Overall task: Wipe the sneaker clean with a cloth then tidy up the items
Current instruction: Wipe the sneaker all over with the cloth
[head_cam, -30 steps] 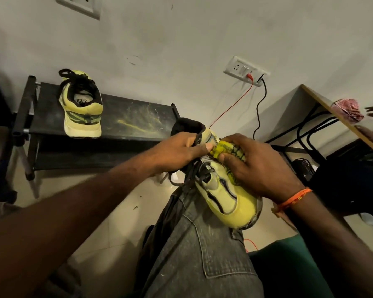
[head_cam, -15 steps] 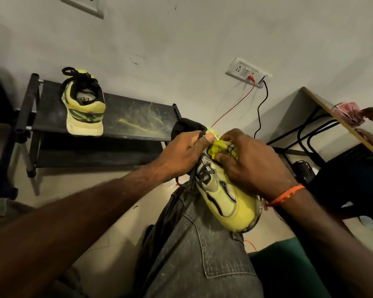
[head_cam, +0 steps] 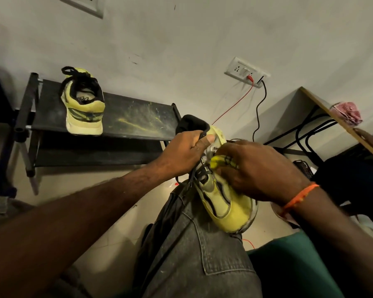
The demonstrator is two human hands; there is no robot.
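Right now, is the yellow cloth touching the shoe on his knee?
Touching. The head view shows the right hand pressing the yellow cloth onto the sneaker.

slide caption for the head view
Left hand steadies sneaker on knee; right hand rubs it with cloth.

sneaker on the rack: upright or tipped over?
Upright. The second sneaker stands on its sole on the black rack, heel toward the camera.

sneaker [head_cam: 226, 209]: pale yellow, black lines
cloth [head_cam: 221, 161]: bright yellow, dark pattern
wristband [head_cam: 299, 195]: orange
jeans [head_cam: 202, 254]: grey
shoe rack [head_cam: 138, 119]: black, yellow smears
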